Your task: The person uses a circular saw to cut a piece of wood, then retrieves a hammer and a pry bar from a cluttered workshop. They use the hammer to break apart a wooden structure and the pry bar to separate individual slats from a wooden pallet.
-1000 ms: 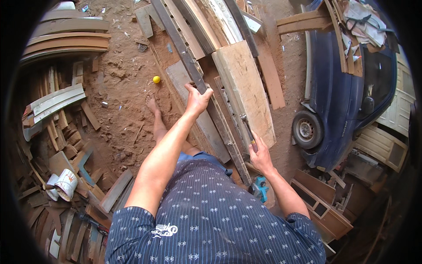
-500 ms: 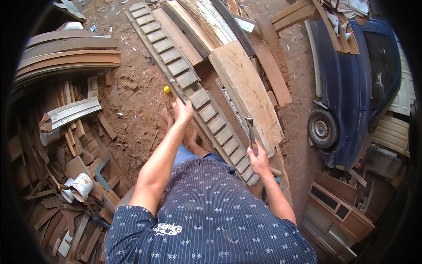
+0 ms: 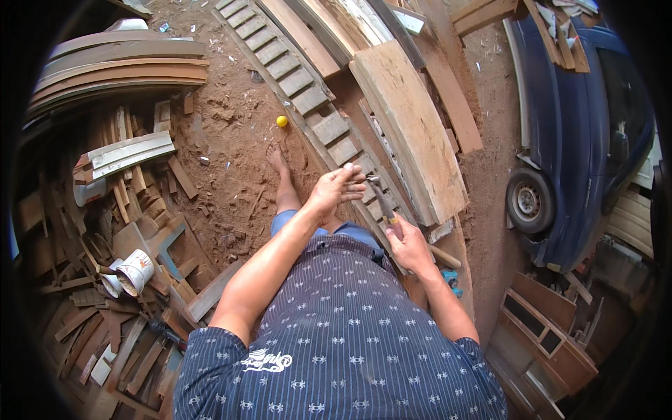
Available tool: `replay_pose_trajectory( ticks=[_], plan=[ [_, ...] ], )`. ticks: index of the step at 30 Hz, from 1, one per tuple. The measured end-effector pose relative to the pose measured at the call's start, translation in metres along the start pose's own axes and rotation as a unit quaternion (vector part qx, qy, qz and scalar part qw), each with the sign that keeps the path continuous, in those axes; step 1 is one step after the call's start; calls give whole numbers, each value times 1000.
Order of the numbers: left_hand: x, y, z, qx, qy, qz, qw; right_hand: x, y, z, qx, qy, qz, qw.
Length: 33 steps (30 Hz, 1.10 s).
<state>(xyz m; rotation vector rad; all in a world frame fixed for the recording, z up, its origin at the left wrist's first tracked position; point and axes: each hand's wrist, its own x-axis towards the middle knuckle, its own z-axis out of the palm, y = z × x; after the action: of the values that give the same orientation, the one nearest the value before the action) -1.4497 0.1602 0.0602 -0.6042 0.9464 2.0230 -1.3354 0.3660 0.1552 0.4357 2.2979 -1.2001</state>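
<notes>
My right hand (image 3: 406, 243) grips a hammer (image 3: 382, 201) by its yellow and dark handle, head raised. My left hand (image 3: 337, 189) has its fingers apart beside the hammer head; whether a fingertip touches it is unclear. Beneath both hands runs a long board crossed by short wooden slats (image 3: 292, 82), lying diagonally. A broad pale plank (image 3: 409, 133) is alongside it on the right, among other stacked boards. Low at my right are a wooden handle (image 3: 446, 258) and a teal power tool (image 3: 451, 280), partly hidden by my arm.
Scrap wood piles (image 3: 122, 210) and white buckets (image 3: 134, 271) fill the left side. A yellow ball (image 3: 282, 121) lies on the dirt near my bare foot. A dark blue vehicle (image 3: 567, 154) stands on the right, with wooden cabinet panels (image 3: 539, 329) below it.
The long board has turned over to show its slats. My left hand has let go of it and moved right, to beside the hammer head. The view has shifted slightly.
</notes>
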Motion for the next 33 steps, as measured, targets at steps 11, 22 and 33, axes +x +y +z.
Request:
replay_pose_trajectory(
  ticks=[11,22,33],
  plan=[
    [-58,0,-43,49,16,36,998,-1,-39,26,-283,-59,-108,951],
    [-188,18,-268,-183,433,277,838,23,-94,84,-258,-163,-201,931],
    [-537,49,-631,-378,641,393,541,55,-157,184,-202,-179,-155,950]
  ],
)
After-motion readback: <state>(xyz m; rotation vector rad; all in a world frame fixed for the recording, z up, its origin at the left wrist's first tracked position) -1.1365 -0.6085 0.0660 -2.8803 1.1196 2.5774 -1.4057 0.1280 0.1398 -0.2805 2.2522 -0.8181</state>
